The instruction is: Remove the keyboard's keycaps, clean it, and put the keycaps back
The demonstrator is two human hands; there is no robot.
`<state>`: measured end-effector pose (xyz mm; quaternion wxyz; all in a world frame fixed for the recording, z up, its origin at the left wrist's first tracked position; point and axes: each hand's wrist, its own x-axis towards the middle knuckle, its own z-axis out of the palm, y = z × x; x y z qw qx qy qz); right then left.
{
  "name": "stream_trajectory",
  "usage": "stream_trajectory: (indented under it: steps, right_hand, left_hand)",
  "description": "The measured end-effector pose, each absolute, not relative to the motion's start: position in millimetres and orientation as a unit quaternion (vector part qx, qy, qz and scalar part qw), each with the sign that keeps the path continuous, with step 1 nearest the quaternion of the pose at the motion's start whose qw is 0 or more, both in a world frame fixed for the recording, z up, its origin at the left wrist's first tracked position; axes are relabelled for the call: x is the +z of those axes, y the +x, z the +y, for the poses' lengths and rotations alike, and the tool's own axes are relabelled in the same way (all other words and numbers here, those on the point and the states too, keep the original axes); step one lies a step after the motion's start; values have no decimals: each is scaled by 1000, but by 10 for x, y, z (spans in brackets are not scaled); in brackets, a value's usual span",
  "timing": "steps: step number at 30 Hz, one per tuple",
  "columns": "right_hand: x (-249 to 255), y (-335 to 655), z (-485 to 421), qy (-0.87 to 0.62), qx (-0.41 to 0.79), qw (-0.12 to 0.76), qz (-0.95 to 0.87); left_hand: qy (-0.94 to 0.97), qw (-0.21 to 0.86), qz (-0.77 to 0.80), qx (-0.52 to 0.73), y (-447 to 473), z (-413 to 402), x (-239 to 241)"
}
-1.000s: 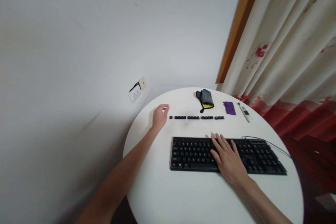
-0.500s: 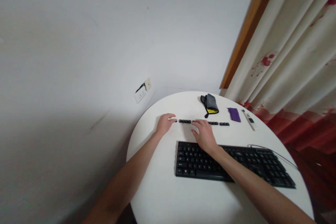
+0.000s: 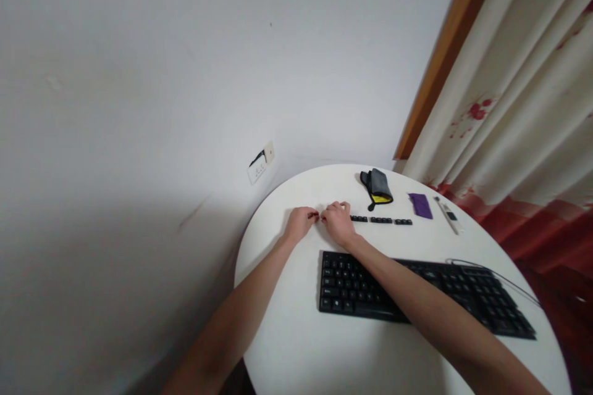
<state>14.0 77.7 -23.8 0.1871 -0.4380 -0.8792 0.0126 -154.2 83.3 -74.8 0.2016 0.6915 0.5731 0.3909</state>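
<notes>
Several small black keycaps lie in a row with gaps across the white round table. At the row's left end, my left hand is closed, thumb and fingers pinched around a dark keycap. Close beside it, my right hand covers part of the row, its thumb and forefinger drawn together toward the left fingertips; what they hold is hidden. My right forearm crosses over a black keyboard, whose top left keys show gaps.
Behind the row sits a grey cloth with a yellow lining. Farther right lie a purple cloth and a white slim tool. The keyboard's cable runs along the right side. A wall socket is at the back left.
My right hand has moved left along the row, close to my left hand, uncovering keycaps on the right. My left thumb and fingers have closed. The view has shifted slightly.
</notes>
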Motion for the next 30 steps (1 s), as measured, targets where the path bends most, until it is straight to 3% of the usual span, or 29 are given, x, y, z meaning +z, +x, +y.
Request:
stream_trajectory:
  steps: [2, 6, 10, 17, 30]
  right_hand:
    - [-224, 231, 707, -427, 60, 229, -873]
    - [-315, 494, 518, -393, 273, 360, -801]
    - [-472, 702, 330, -394, 388, 381, -741]
    - [-528, 826, 234, -380, 425, 358, -739]
    - [-460, 929, 197, -360, 427, 323, -764]
  left_hand:
    - [680, 221, 577, 395, -1529, 779, -730]
    - [674, 290, 560, 386, -1442, 640, -622]
    - [689, 368, 515, 354, -1331, 520, -470]
    - [674, 472, 473, 314, -1354, 114, -396]
    - [678, 462, 472, 322, -1365, 5, -402]
